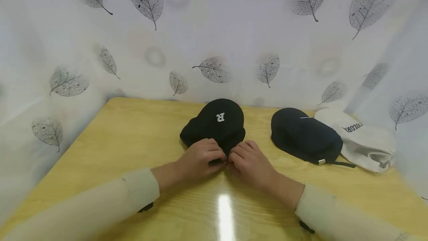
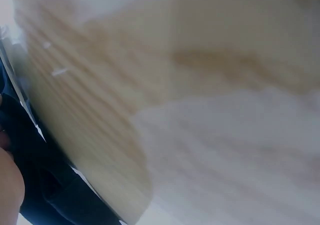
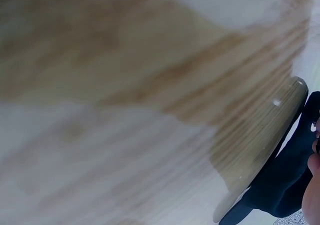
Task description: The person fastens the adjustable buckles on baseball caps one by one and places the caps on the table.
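A black cap [image 1: 222, 118] with a white letter R lies toward the back middle of the table. At its near edge my left hand [image 1: 202, 158] pinches the cap from the left, fingers curled. Close against it, my right hand [image 1: 252, 163] pinches the same edge from the right. A small glint shows between the fingertips; what it belongs to is too small to tell. In the left wrist view the dark cap [image 2: 65, 195] and part of the hand fill the lower left corner. The right wrist view has the cap [image 3: 280, 185] and fingers [image 3: 314, 162] at its right edge.
To the right lies a dark navy cap [image 1: 302, 137], its strap and metal buckle toward me. It overlaps a cream cap [image 1: 364, 140] with dark lettering. The glossy wooden table [image 1: 133, 129] ends at a white leaf-print curtain [image 1: 230, 29] behind and at both sides.
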The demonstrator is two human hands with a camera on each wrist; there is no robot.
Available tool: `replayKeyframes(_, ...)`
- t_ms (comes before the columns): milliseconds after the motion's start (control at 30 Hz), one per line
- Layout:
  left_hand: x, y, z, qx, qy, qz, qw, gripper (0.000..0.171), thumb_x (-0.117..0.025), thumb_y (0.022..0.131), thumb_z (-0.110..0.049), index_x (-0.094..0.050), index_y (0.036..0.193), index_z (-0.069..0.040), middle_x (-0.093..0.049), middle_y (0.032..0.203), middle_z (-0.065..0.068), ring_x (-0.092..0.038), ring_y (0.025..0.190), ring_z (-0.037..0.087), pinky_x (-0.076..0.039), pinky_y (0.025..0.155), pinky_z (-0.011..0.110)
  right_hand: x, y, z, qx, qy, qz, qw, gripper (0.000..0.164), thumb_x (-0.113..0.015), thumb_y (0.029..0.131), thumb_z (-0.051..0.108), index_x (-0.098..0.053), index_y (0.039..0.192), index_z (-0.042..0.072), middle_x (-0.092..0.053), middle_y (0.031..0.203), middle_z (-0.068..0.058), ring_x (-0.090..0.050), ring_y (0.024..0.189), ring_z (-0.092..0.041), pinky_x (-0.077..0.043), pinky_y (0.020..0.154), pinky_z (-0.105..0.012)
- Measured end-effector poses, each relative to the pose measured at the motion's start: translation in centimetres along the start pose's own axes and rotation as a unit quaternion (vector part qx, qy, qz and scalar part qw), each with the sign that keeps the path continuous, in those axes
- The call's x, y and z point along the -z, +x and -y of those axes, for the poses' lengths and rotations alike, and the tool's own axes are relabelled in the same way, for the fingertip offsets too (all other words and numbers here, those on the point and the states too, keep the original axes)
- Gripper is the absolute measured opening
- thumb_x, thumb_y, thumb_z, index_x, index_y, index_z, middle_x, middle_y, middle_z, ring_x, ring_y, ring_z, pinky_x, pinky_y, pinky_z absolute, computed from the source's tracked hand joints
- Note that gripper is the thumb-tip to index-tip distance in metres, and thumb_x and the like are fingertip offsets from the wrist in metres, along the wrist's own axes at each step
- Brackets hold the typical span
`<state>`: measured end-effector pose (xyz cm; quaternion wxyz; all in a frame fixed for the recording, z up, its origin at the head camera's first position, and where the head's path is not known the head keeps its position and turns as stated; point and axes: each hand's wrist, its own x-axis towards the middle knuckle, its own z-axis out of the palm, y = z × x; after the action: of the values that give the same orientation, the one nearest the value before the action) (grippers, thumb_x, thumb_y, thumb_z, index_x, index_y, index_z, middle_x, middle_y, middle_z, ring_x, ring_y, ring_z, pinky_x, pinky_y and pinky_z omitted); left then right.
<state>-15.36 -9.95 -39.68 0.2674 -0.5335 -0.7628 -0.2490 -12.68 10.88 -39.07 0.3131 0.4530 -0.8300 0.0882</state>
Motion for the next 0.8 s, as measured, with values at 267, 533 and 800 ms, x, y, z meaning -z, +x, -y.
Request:
replayKeyframes(267,0.0,0.36,0.15,-0.022,0.037,-0.003,0.9991,0.008,-0.077,0.075,-0.019,-0.071,0.079,-0.016,-0.065,0.08,-0.007,-0.058,0.077,0.008,-0.046,0.071,0.021,0.09,0.04,-0.43,-0.003,-0.019,0.017,1.0,0.011,-0.072,0.074,0.013,-0.062,0.076,0.014,-0.06,0.082,0.002,-0.054,0.081,-0.017,-0.041,0.077,-0.033)
replayKeyframes(533,-0.35,0.5,-0.06,-0.031,0.075,0.007,0.9967,0.007,-0.075,0.077,-0.02,-0.07,0.079,-0.016,-0.065,0.079,-0.006,-0.056,0.076,0.009,-0.046,0.074,0.023,0.02,-0.28,-0.46,-0.007,0.002,0.018,1.0,0.013,-0.074,0.073,0.011,-0.061,0.076,0.012,-0.058,0.08,0.001,-0.052,0.08,-0.018,-0.042,0.077,-0.032)
replayKeyframes(800,0.05,0.47,-0.03,-0.014,0.077,0.013,0.9968,0.008,-0.075,0.076,-0.018,-0.069,0.082,-0.016,-0.063,0.08,-0.005,-0.054,0.076,0.01,-0.043,0.067,0.022,0.07,0.25,-0.4,-0.009,0.002,0.022,1.0,0.009,-0.071,0.076,0.012,-0.062,0.077,0.012,-0.058,0.08,0.0,-0.052,0.08,-0.019,-0.042,0.077,-0.033)
